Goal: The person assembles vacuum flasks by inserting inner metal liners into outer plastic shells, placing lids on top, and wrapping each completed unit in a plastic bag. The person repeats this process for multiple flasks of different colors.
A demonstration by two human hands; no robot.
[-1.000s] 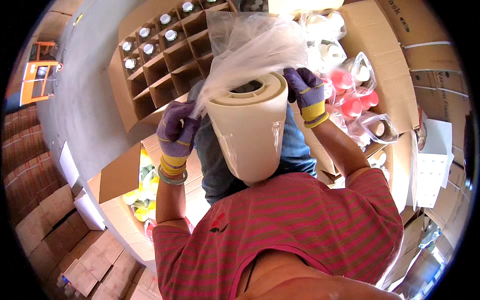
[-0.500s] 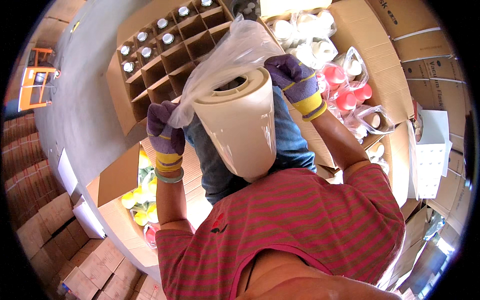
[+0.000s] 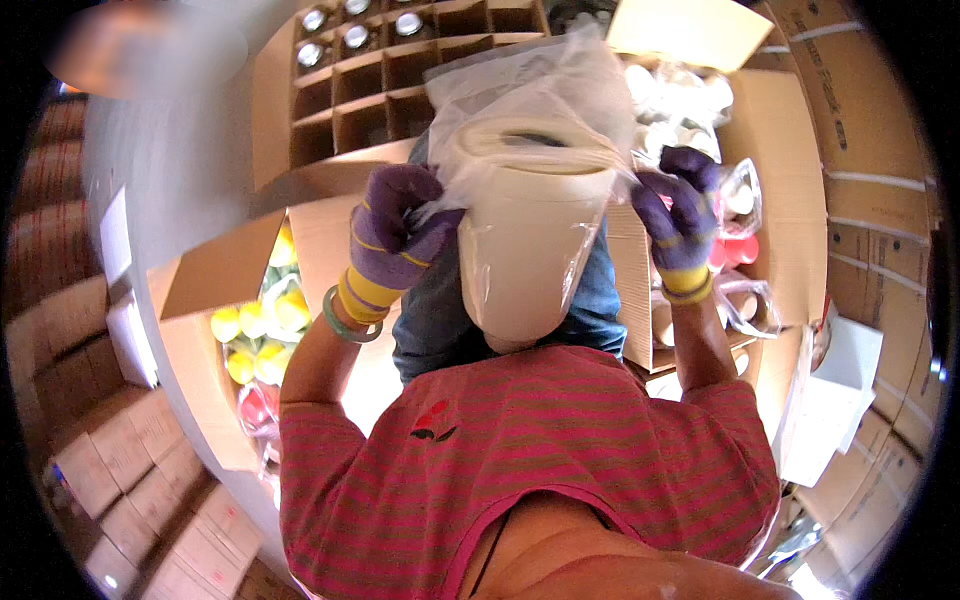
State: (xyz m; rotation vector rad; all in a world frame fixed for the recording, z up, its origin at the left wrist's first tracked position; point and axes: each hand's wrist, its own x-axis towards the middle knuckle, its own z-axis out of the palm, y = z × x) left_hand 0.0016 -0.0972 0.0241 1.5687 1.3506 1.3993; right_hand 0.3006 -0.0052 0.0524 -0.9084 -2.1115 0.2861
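Observation:
A cream flask body [image 3: 535, 250] stands between my thighs, its round open end up and its narrow end against my shirt. Over its upper end lies a clear plastic bag [image 3: 535, 95], drawn down past the rim on both sides. My left hand [image 3: 405, 220], in a purple and yellow glove, pinches the bag's edge left of the flask. On the right, my right hand [image 3: 680, 210], gloved alike, grips the opposite edge, pulled taut from the rim. Parts of the fingers are hidden behind the gloves and film.
Ahead stands a carton with cardboard dividers [image 3: 365, 95] holding several silver-capped bottles. To the right, an open carton [image 3: 790, 150] holds bagged white and red parts. Another at left [image 3: 190, 350] has yellow-topped ones. Stacked brown cartons [image 3: 865, 250] line the right side.
The bag has come down over the flask's open end on both sides. Both hands have moved lower beside the flask. The view has shifted, and the divided carton sits higher in it.

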